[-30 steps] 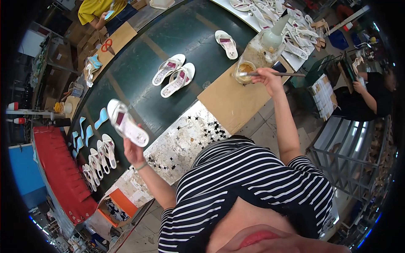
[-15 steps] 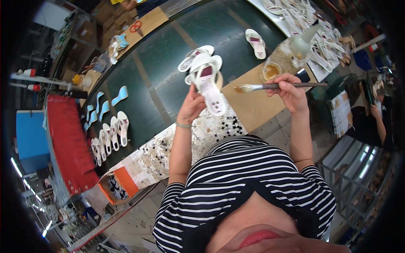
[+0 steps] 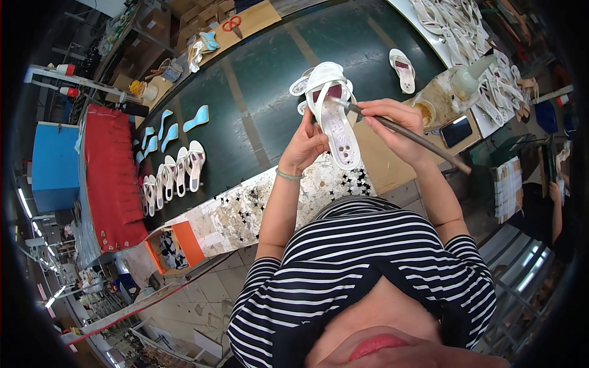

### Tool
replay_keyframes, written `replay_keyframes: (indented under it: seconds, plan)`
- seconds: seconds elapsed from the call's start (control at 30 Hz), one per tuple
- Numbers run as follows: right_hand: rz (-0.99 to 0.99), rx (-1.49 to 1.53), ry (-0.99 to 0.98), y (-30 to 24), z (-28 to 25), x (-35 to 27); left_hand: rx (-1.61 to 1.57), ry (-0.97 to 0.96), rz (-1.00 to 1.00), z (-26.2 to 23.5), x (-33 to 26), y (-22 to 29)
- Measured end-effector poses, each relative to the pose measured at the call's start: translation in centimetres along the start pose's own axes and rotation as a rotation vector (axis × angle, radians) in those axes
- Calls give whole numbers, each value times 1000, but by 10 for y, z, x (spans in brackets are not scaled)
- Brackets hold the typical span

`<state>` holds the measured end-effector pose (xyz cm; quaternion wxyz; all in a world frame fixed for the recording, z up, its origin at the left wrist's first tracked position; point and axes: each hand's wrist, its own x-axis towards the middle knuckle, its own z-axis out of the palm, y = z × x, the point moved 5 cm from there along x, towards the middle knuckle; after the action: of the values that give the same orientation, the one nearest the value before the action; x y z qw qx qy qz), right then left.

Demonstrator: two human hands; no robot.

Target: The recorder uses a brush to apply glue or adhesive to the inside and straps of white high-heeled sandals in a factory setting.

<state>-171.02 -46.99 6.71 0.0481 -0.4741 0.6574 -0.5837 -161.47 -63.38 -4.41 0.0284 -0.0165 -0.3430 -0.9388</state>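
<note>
My left hand [image 3: 304, 147] grips a white sandal [image 3: 341, 138] by its side, sole bed facing up, over the near edge of the bench. In my right hand [image 3: 396, 130] is a long-handled brush [image 3: 429, 146]. Its bristle end reaches the sandal's insole just below the crossed straps; whether it touches I cannot tell. Partly hidden behind the held sandal, another white sandal [image 3: 299, 86] lies on the green surface. A cup of amber liquid [image 3: 423, 113] stands just beyond my right hand.
A pale bottle [image 3: 471, 75] and a phone [image 3: 456, 131] are at the right, near a heap of white sandals [image 3: 448, 24]. One sandal [image 3: 402, 70] lies far right. Several sandals [image 3: 195, 162] and blue insole pieces [image 3: 197, 118] line the left. An orange box [image 3: 189, 245] sits at the near left.
My right hand has swung the brush leftward from beside the cup onto the sandal, its handle now slanting down to the right. The whole view has shifted, with the bench appearing farther right.
</note>
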Motion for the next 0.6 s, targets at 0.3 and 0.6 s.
replay_keyframes:
  seconds: [0.3,0.6]
  plan:
    - [-272,-190,42,-12,19,2,0,-35,27,8,0,7]
    - [-340,-230,13,-14,25,3,-17,-55,51,15,0,9]
